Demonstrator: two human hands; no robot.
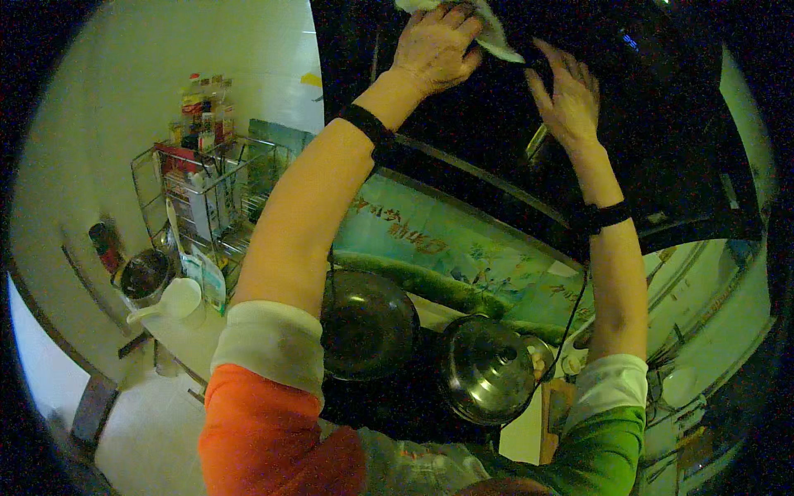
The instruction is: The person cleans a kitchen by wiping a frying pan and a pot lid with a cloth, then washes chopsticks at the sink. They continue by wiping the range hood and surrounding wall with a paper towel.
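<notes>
Both my arms reach up to a dark range hood (488, 116) above the stove. Under my left hand (438, 50) is a white cloth (496, 33), held with bent fingers against the hood's dark surface; part of the cloth is cut off by the upper edge of the picture. My right hand (569, 99) is beside it on the right, fingers stretched and apart, with nothing in it. It seems to lie against the hood, though I cannot tell whether it touches. Black bands circle both wrists.
A dark wok (370, 326) and a lidded metal pot (488, 364) stand on the black stove (364, 405) below my arms. At left are a wire rack (149, 198) with bottles and boxes, and a white ladle-like scoop (178, 299). A dark cord (571, 326) hangs at right.
</notes>
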